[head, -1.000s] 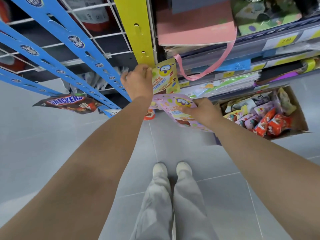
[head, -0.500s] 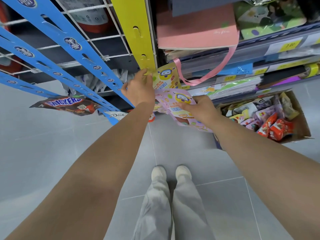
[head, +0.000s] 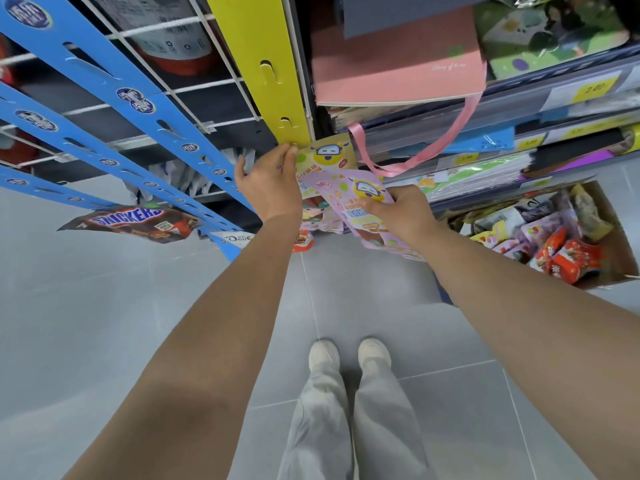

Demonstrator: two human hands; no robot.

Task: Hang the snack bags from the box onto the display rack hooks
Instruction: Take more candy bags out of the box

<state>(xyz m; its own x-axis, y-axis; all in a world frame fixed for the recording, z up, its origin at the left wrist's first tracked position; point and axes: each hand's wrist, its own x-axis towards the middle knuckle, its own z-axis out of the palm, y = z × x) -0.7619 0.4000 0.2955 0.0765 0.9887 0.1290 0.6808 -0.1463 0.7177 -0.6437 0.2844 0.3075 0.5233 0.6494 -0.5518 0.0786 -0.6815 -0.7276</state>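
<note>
My left grip [head: 268, 183] pinches the yellow bag [head: 325, 155] by its top, just under the yellow strip [head: 277, 98]'s bottom end; my right grip [head: 401, 209] clasps 1 pink bag [head: 341, 188].

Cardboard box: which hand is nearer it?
Right. The right hand, holding a pink bag, is close beside the box; the left hand is farther, pinching a yellow bag at the yellow strip.
</note>
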